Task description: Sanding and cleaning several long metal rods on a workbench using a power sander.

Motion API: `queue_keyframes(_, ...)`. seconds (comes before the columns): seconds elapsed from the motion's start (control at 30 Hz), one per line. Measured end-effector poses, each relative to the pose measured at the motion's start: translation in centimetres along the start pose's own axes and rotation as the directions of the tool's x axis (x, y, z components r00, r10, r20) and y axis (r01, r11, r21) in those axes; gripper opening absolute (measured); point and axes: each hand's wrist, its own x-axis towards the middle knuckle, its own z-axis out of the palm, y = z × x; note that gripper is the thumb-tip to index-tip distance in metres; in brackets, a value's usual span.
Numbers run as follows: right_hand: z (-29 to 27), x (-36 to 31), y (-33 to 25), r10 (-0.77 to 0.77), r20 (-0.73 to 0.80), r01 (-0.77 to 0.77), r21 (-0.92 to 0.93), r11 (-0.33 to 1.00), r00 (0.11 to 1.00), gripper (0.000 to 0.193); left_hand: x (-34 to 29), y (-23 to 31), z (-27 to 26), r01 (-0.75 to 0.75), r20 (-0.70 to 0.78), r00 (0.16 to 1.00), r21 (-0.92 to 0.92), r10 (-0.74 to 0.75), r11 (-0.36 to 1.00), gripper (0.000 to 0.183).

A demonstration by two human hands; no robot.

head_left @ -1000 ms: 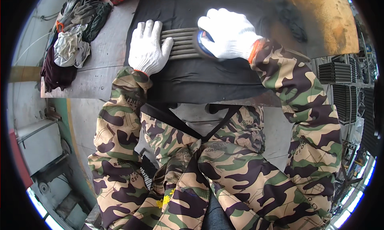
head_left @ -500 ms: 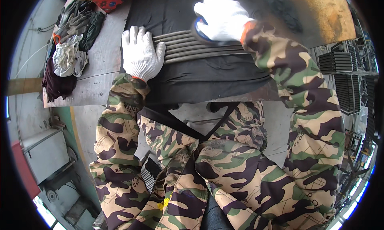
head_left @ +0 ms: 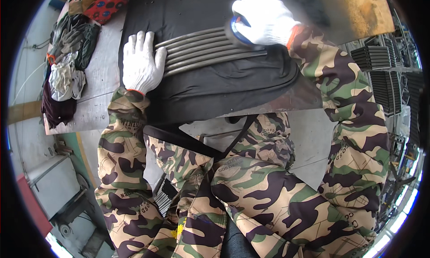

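Observation:
Several grey metal rods (head_left: 201, 50) lie side by side on a black cloth (head_left: 210, 90) on the table. My left hand (head_left: 142, 65), in a white knitted glove with an orange cuff, rests flat at their left ends with its fingers stretched out. My right hand (head_left: 266, 22), gloved the same way, is closed on a round blue-edged tool (head_left: 241, 30) at the right part of the rods. The tool's underside is hidden and its edge is blurred, so its exact kind does not show.
Used gloves and rags (head_left: 67, 74) are heaped on the table's left side, with a red patterned cloth (head_left: 105, 6) behind them. A rusty brown board (head_left: 371, 16) lies at the far right. Racks of stacked dark parts (head_left: 385, 83) stand beyond the table on the right.
My right hand has moved with the blue-edged tool toward the rods' right ends, uncovering more of them. My left hand stays at the left ends while the whole view has shifted slightly.

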Motion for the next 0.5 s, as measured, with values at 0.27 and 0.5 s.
queue_keyframes(0.27,-0.3,0.0,-1.2,-0.014,0.018,0.014,0.011,1.000,1.000,0.032,-0.4,0.3,-1.2,0.065,0.179,0.982,-0.023,-0.060,0.998,0.063)
queue_keyframes(0.5,0.1,1.1,-0.8,-0.006,0.038,0.006,0.005,1.000,0.999,0.029,-1.7,1.0,-0.9,-0.001,0.078,0.997,-0.043,0.004,0.999,0.062)
